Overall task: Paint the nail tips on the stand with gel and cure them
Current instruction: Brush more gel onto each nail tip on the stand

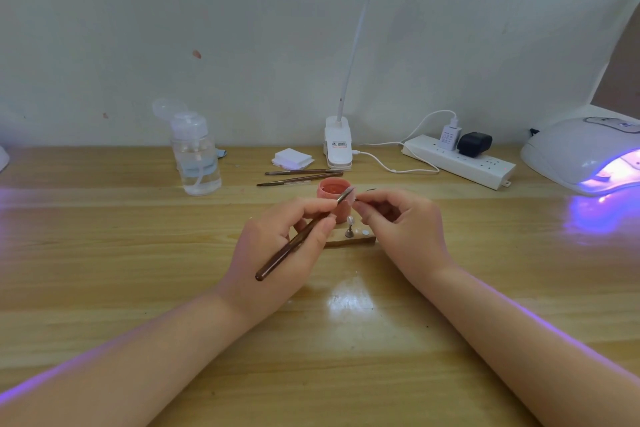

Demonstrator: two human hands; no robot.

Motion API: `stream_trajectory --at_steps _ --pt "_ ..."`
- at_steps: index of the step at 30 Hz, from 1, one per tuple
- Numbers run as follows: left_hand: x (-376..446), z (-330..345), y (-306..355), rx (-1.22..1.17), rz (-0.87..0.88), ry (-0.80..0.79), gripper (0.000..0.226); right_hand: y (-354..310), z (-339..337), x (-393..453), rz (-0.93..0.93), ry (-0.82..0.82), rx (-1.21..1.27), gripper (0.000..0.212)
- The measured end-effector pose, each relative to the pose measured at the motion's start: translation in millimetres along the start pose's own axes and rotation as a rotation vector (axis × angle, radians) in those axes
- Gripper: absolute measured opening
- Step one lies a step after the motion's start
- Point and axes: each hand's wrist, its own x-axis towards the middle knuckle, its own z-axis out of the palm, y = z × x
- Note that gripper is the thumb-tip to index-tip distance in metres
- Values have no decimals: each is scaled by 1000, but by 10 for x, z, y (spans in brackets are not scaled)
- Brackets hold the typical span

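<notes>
On the wooden table (450,288) our left hand (277,246) pinches the brush (294,244); its long axis runs diagonally, bristles up-right at the nail tip (351,196) pinched by our right hand (401,222), above the stand (349,241).

A wooden desk (138,253) carries a pump bottle (197,156), pads (292,159), two brushes (299,175), power strip (460,159) along its far edge; curing lamp (581,152) at the far right corner.
</notes>
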Motion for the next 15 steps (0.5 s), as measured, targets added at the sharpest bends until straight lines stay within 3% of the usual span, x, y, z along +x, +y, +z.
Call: stream_trajectory --at_steps 8,15 --pt "-31 -17 -26 -63 -42 1 16 -17 -7 1 32 14 21 26" --pt "-2 -1 -19 -123 -15 29 21 -39 -8 -1 71 19 97 16"
